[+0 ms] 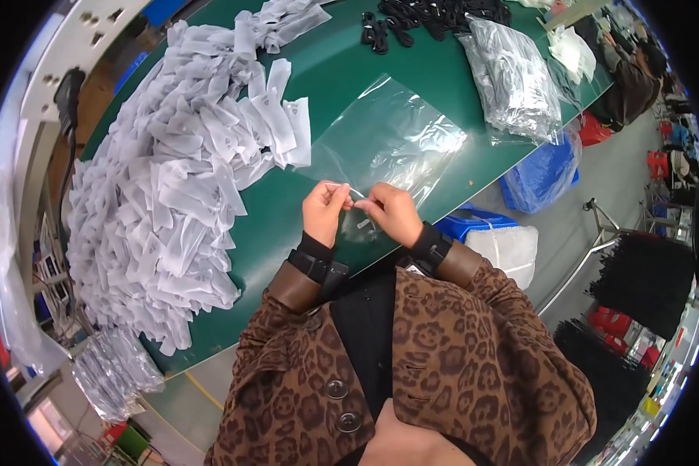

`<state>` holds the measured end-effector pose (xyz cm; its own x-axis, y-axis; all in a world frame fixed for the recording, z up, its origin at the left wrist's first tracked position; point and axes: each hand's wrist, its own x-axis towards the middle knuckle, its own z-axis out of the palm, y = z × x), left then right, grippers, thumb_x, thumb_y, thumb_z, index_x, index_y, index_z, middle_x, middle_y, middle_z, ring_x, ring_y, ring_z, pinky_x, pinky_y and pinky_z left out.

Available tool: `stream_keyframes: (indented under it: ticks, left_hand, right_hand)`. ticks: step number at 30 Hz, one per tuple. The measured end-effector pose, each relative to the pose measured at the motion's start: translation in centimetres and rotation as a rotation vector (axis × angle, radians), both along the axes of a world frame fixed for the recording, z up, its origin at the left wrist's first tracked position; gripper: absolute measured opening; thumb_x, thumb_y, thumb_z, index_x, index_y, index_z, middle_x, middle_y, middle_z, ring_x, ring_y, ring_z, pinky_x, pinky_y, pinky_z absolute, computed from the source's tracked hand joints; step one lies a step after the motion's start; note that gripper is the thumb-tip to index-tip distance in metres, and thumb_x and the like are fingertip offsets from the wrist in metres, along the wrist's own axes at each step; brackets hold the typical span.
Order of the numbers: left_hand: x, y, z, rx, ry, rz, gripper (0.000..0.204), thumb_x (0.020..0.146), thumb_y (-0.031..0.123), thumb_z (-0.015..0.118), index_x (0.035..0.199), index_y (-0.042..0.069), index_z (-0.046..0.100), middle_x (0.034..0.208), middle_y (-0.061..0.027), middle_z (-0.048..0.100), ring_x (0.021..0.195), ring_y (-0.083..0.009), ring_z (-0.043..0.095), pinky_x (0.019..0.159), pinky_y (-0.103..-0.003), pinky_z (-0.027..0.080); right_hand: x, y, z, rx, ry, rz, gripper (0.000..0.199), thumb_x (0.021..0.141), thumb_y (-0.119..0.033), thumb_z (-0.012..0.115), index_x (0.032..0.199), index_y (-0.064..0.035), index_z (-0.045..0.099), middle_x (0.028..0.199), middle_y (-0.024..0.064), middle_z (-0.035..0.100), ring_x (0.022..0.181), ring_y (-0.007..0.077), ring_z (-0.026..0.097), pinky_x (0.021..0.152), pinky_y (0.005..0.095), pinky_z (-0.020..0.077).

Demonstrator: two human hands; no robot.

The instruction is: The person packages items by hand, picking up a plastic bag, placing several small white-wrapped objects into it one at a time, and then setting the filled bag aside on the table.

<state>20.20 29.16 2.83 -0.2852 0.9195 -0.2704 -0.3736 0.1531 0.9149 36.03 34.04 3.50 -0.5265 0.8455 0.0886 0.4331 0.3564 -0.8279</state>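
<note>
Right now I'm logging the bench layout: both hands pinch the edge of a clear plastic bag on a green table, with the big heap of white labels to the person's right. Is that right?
Not quite. The head view shows the heap of white labels on the person's left, not right. The rest holds: the left hand and right hand pinch the edge of the clear plastic bag on the green table.

A packing workshop: green worktable [342, 70] heaped with white labels [179, 179] and bagged stock [516, 81].
</note>
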Motion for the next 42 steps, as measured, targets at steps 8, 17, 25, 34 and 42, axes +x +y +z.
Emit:
stream_keyframes:
  ticks: [8, 17, 25, 34, 42]
  left_hand:
    - [-0.7, -0.1, -0.5, 0.067, -0.002, 0.134, 0.014, 0.093, 0.015, 0.064, 0.088, 0.004, 0.057, 0.075, -0.0029, 0.061, 0.069, -0.0098, 0.057, 0.064, -0.023, 0.046]
    - [5.1, 3.1, 1.4, -0.049, 0.074, 0.117, 0.025, 0.085, 0.015, 0.073, 0.099, 0.002, 0.056, 0.087, -0.0022, 0.063, 0.075, -0.0075, 0.059, 0.065, -0.022, 0.048]
    - [7.5, 4.1, 2.7, -0.057, 0.284, 0.149, 0.03, 0.082, 0.007, 0.075, 0.104, 0.0, 0.055, 0.092, -0.0047, 0.064, 0.079, -0.009, 0.061, 0.069, -0.022, 0.05]
    - [8.8, 4.6, 4.1, -0.01, 0.421, 0.216, 0.039, 0.076, -0.005, 0.074, 0.11, -0.001, 0.055, 0.097, -0.0059, 0.06, 0.081, -0.01, 0.059, 0.07, -0.023, 0.051]
    - [9.7, 6.0, 5.6, -0.015, 0.635, 0.141, 0.047, 0.071, -0.009, 0.074, 0.114, -0.001, 0.058, 0.098, -0.0054, 0.054, 0.076, -0.0095, 0.055, 0.067, -0.023, 0.05]
  right_hand:
    - [-0.5, 2.2, -0.3, -0.161, 0.253, -0.014, 0.021, 0.085, -0.015, 0.069, 0.075, -0.0004, 0.058, 0.066, 0.0114, 0.054, 0.056, 0.0236, 0.053, 0.053, 0.0339, 0.0417]
    - [1.6, 6.0, 0.8, -0.303, 0.225, 0.209, 0.017, 0.087, -0.012, 0.064, 0.079, 0.0013, 0.058, 0.069, 0.0114, 0.057, 0.058, 0.0163, 0.057, 0.055, 0.0316, 0.045]
    - [3.9, 9.5, 0.2, -0.797, 0.402, 0.407, 0.012, 0.094, -0.009, 0.057, 0.096, -0.0004, 0.065, 0.089, 0.0019, 0.065, 0.077, 0.0055, 0.054, 0.067, 0.0222, 0.046]
    - [5.1, 11.6, 0.8, -0.858, 0.494, 0.477, 0.018, 0.096, -0.013, 0.056, 0.105, -0.0016, 0.067, 0.084, -0.0008, 0.064, 0.071, 0.0056, 0.056, 0.066, 0.0212, 0.0471]
    - [6.2, 13.2, 0.3, -0.85, 0.594, 0.33, 0.017, 0.096, -0.015, 0.059, 0.102, -0.0016, 0.067, 0.083, -0.0012, 0.063, 0.07, 0.0043, 0.054, 0.064, 0.0198, 0.046]
